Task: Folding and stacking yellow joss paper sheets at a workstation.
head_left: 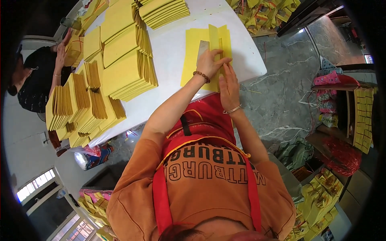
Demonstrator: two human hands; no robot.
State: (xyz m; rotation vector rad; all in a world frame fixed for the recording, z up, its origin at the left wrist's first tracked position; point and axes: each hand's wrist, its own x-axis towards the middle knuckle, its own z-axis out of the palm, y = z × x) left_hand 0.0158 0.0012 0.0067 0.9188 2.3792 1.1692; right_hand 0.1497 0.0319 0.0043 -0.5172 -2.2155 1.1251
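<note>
A yellow paper sheet [193, 52] lies on the white table in front of me, with a narrow flap [214, 36] folded up along its right part. My left hand [210, 65], with a beaded bracelet, reaches across the sheet and its bent fingers grip the folded flap. A flat greyish strip [202, 49] rests on the paper, partly covered by that hand. Close beside it, my right hand [229, 89] lies along the fold near the table edge, fingers straight and together, its fingertips by the left thumb.
Tall stacks of folded yellow paper [124, 60] fill the left of the white table [169, 52]. Beyond them a co-worker's hands [61, 54] touch yellow paper. More yellow pieces [265, 14] lie heaped at the far right. Shelves with yellow bundles [363, 116] stand right, over grey flooring [277, 96].
</note>
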